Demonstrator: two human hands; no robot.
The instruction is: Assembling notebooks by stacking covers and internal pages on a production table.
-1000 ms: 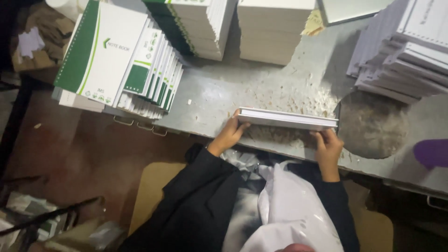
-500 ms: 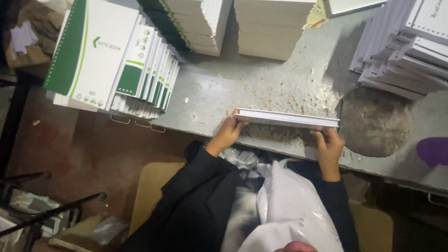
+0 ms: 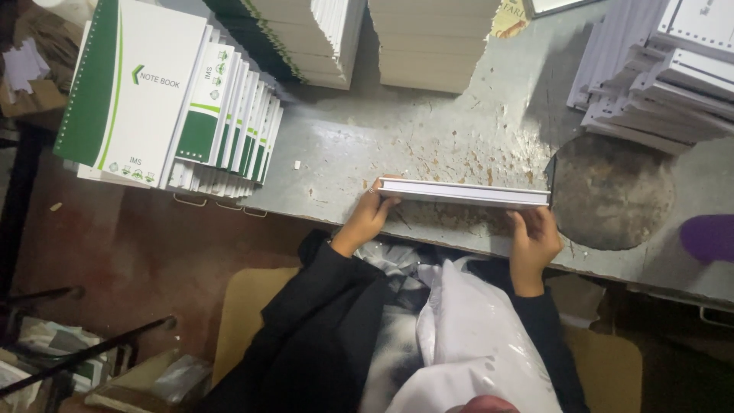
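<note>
Nearest the body, a white plastic sheet (image 3: 466, 344) lies over the lap between dark sleeves, its lower edge cut off by the frame. Just beyond it both hands grip one thin stack of white sheets (image 3: 466, 193), stood on its long edge on the worn grey table (image 3: 344, 153): the left hand (image 3: 365, 219) clasps one end, the right hand (image 3: 534, 241) the other, fingers curled round it. Compared with a second ago the stack sits in nearly the same spot and both grips are unchanged, so the squaring-up of the edges appears to be holding steady rather than finishing. Far left of the left hand, green-and-white notebooks (image 3: 145, 92) fan out; beyond the hands stand tall white paper piles (image 3: 428, 38); beyond the right hand, stacked sheets (image 3: 657, 76). A blurred purple shape (image 3: 707, 237) at the right is too indistinct to identify.
</note>
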